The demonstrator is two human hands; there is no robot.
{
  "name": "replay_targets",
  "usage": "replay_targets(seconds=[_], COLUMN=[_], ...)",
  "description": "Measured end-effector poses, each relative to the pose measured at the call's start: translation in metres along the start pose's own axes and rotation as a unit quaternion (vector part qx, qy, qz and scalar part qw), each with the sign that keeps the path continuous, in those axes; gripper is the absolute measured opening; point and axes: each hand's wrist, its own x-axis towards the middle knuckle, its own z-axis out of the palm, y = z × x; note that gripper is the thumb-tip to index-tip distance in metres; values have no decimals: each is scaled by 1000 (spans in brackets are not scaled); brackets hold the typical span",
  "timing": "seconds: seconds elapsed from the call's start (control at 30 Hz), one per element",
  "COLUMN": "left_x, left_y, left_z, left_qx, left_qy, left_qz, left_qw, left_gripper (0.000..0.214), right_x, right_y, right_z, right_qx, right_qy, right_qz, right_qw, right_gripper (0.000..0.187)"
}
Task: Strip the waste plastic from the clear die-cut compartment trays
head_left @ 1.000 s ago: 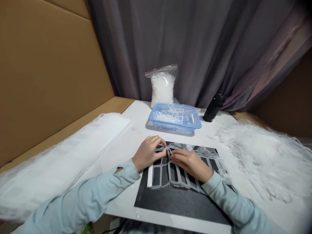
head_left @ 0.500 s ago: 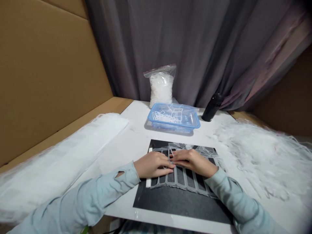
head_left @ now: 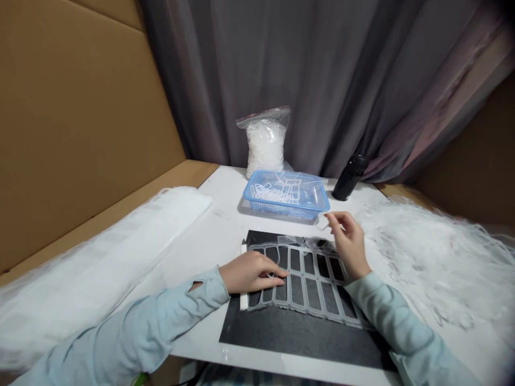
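Observation:
A translucent plastic sheet (head_left: 309, 310) with rows of long rounded rectangular cut-outs lies on a black mat (head_left: 281, 335). My left hand (head_left: 253, 272) rests on the left part of this sheet, fingers stretched out and slightly apart, pressing it down. Raised above the sheet's far right side, my right hand (head_left: 349, 241) pinches a small translucent plastic piece (head_left: 323, 221) close to the basket's near right corner. Some loose clear pieces (head_left: 290, 240) lie along the sheet's far edge. A white strip (head_left: 244, 302) runs along the sheet's left end.
Behind the mat sits a blue basket (head_left: 257, 205) holding thin white frames. A zip bag (head_left: 265, 145) packed with white pieces stands behind it, a black bottle (head_left: 349, 179) to the right. Stacked translucent sheets (head_left: 104, 257) lie left; a heap of plastic scraps (head_left: 446, 257) spreads right.
My right hand has lifted off the sheet and moved right and away from me, carrying a small plastic piece. My left hand has stayed nearly in place on the sheet.

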Motion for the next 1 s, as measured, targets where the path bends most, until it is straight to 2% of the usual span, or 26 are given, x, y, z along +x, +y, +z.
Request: replay_targets(seconds=[0.07, 0.17, 0.23, 0.33, 0.4, 0.47, 0.57, 0.7, 0.87, 1.0], left_x=[0, 0, 0, 2, 5, 8, 12, 13, 10, 10], left_y=[0, 1, 3, 7, 7, 7, 4, 5, 11, 11], left_z=[0, -2, -4, -7, -10, -13, -17, -16, -12, -10], left_qx=[-1, 10, -5, -96, -181, -278, -379, -436, -523, -562], left_qy=[-5, -2, 16, 84, 148, 203, 237, 207, 125, 96], left_qz=[-4, 3, -5, -70, -120, -154, -176, -172, -164, -158], left_qw=[1000, 1000, 1000, 989, 965, 926, 877, 859, 827, 806], left_gripper=[27, 29, 32, 31, 31, 35, 41, 47, 44, 44], right_x=[7, 8, 2, -11, -20, -26, -33, -39, -44, -47], right_y=[8, 6, -3, -19, -26, -29, -31, -33, -36, -36], right_z=[-6, -7, -3, 8, 14, 19, 24, 30, 34, 34], right_qx=[15, 28, 53, 120, 159, 183, 203, 221, 226, 239], right_qy=[56, 59, -4, -140, -209, -263, -314, -345, -357, -365], right_qz=[27, 33, 37, 62, 87, 113, 144, 156, 155, 166], right_qw=[998, 997, 998, 981, 961, 941, 916, 899, 893, 884], right_gripper=[26, 29, 29, 26, 25, 25, 27, 28, 28, 28])
